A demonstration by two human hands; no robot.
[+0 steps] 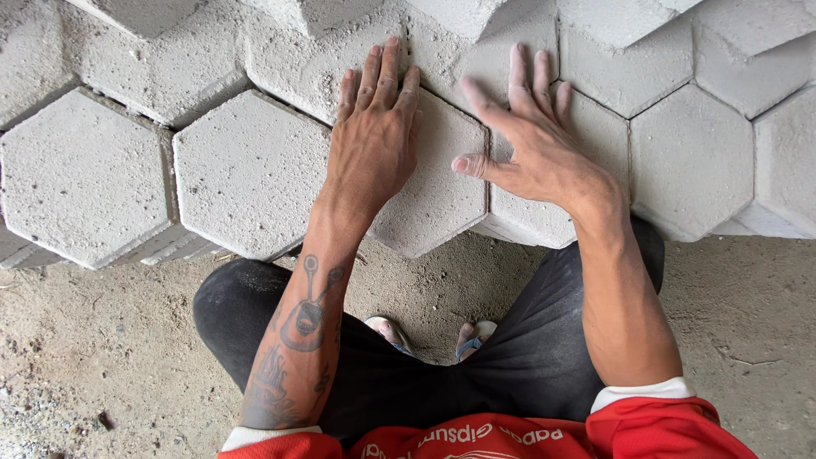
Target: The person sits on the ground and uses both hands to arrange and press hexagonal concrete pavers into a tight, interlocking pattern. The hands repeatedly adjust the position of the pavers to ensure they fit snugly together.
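Concrete, pale grey and coarse-grained, fills the upper half of the view: hexagonal paving blocks set edge to edge in a honeycomb on sandy ground [102,365]. The left hand [371,140] lies flat, fingers together and straight, palm down on the upper left part of the centre hexagonal block [438,200], its fingertips reaching over the joint onto the block beyond [314,72]. The right hand [531,149] is spread wide and also flat, resting on the neighbouring block [531,217] just to the right, with its thumb stretched leftwards across the seam so that its tip touches the centre block's right edge. Neither hand grips anything; both are open and pressing or resting on top faces. The centre block sits directly ahead of the person, between the two forearms, its near corner jutting out over the sand at the front of the laid field. A hexagon has no real long axis, but one of its points faces the person and the opposite point tucks into the rows behind. The left hand is the nearer one to it, lying squarely on it, while the right only reaches it by the thumb. Further left, two more blocks [251,170] [81,174] form the front row, with visible gaps between them. The person squats in dark trousers [510,357], red sleeves [663,425] at the bottom edge, toes in sandals [387,327] showing between the knees.
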